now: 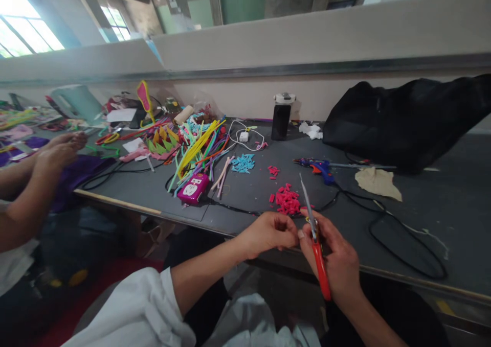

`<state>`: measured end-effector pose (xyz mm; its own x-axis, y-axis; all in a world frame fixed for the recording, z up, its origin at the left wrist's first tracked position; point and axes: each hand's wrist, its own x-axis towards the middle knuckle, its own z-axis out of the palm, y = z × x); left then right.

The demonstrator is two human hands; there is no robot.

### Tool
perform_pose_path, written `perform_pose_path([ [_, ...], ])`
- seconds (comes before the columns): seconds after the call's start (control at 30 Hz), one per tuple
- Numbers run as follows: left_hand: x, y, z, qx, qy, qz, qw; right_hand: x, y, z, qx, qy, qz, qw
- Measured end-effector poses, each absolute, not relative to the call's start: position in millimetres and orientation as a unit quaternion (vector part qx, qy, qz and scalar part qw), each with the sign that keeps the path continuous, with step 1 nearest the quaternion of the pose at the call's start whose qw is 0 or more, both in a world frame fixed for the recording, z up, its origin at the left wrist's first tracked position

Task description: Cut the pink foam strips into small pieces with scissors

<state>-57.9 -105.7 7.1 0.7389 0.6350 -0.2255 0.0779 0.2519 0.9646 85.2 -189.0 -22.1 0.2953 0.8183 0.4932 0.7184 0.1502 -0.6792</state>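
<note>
We count two hands of our own, one left hand (270,232) and one right hand (339,260), and one pair of scissors (319,265). On one table (245,188) we find one glue gun (325,172), one magenta socket block (194,188), one white plug (243,137), one black bag (399,124), one beige cloth scrap (378,182) and, at the blurry far left, probably one kettle (82,104). We see one heap of blue pieces (243,163) and two groups of red pieces (287,201), one larger, one smaller; their pieces lie too crowded for us to number. We count two windows (23,25).
</note>
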Motion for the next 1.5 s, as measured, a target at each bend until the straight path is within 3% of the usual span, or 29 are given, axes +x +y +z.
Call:
perform_pose_path([
  [0.2, -61.9, -115.4, 9.0, 0.822, 0.262, 0.297, 0.409, 84.7, -188.3, -18.3, -0.682, -0.554, 0.023, 0.478],
  [0.33, -61.9, -117.2, 12.0, 0.856, 0.237, 0.319, 0.330, 83.8, -188.0, -13.0, -0.679, -0.559, 0.037, 0.474],
  [0.4, -61.1, -115.5, 13.8, 0.811, 0.269, 0.344, 0.388, 83.2, -188.2, -10.9, -0.676, -0.563, 0.049, 0.472],
  [0.57, -61.1, -105.2, 18.8, 0.505, 0.310, 0.402, 0.699, 78.8, -189.1, -15.2, -0.673, -0.568, 0.080, 0.467],
  [0.63, -61.9, -102.4, 20.5, 0.430, 0.284, 0.418, 0.748, 76.3, -189.0, -20.9, -0.668, -0.581, 0.065, 0.459],
  [0.97, -64.2, -106.8, 24.9, 0.394, 0.244, 0.424, 0.778, 73.5, -189.3, -28.4, -0.678, -0.619, 0.050, 0.393],
  [1.5, -63.7, -107.6, 22.6, 0.405, 0.242, 0.426, 0.772, 74.1, -191.7, -27.8, -0.655, -0.648, 0.003, 0.389],
])
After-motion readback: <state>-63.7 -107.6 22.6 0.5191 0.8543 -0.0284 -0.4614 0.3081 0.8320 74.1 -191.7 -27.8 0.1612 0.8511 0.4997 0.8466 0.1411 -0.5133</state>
